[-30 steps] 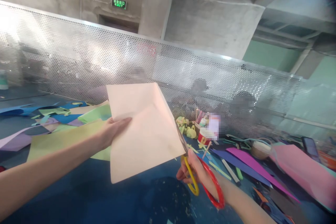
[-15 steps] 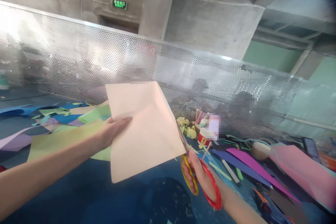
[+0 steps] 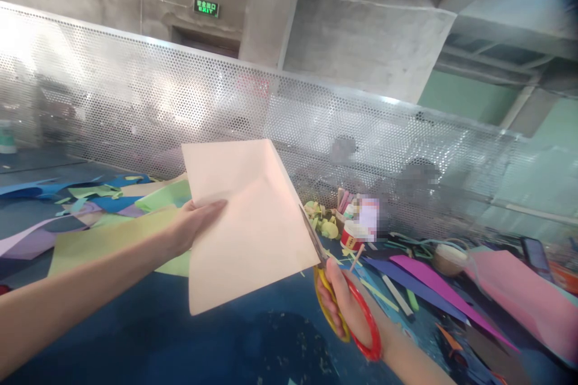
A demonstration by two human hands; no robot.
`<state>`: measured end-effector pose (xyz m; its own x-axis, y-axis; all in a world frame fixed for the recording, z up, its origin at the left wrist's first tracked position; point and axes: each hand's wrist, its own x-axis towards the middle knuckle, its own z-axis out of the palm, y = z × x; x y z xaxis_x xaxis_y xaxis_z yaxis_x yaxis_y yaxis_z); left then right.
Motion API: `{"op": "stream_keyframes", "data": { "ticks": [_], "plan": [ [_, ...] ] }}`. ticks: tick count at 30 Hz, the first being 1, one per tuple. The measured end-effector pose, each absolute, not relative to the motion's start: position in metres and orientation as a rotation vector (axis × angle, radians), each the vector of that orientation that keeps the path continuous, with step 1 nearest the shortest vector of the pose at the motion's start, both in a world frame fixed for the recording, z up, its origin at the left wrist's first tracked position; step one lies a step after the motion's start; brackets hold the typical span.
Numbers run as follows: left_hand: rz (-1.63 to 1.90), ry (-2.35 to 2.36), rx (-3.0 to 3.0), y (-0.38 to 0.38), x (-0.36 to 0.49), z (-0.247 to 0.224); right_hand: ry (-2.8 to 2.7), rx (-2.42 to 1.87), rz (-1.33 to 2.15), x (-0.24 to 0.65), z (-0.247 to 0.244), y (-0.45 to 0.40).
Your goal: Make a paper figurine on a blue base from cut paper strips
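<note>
Pale cream sheet with a soft crease, held up over the blue counter, its top in front of the far-edge mesh screen.
Left hand has it pinched, thumb in front, other fingers mostly hidden behind; right fingers are wrapped in the red-and-yellow scissors, blades at the sheet's right side, second blade hard to make out.

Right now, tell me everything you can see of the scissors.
The scissors have slim grey, metallic-looking blades and two plastic-looking looped handles, one red, one yellow. The right hand grips them above the blue table. The blades point up and left along the right edge of the pale paper; how far they are open is unclear.
</note>
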<state>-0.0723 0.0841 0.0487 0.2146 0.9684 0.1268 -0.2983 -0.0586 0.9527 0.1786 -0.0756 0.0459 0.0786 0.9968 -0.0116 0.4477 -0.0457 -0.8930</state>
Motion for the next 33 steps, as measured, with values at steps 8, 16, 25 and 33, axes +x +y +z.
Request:
{"op": "stream_keyframes", "data": {
  "ticks": [8, 16, 25, 33],
  "plan": [
    [1.229, 0.755, 1.123, 0.085, -0.072, 0.049, -1.425, -1.607, 0.889, 0.181, 0.039, -0.074],
    [1.242, 0.766, 1.11, 0.085, -0.072, 0.048, -1.374, -1.611, 0.898, 0.179, 0.037, -0.075],
    [1.25, 0.774, 1.1, 0.084, -0.071, 0.049, -1.272, -1.588, 1.068, 0.184, 0.035, -0.069],
    [1.164, 0.721, 1.147, 0.074, -0.065, 0.046, -1.409, -1.46, 1.145, 0.192, 0.046, -0.073]
  ]
}}
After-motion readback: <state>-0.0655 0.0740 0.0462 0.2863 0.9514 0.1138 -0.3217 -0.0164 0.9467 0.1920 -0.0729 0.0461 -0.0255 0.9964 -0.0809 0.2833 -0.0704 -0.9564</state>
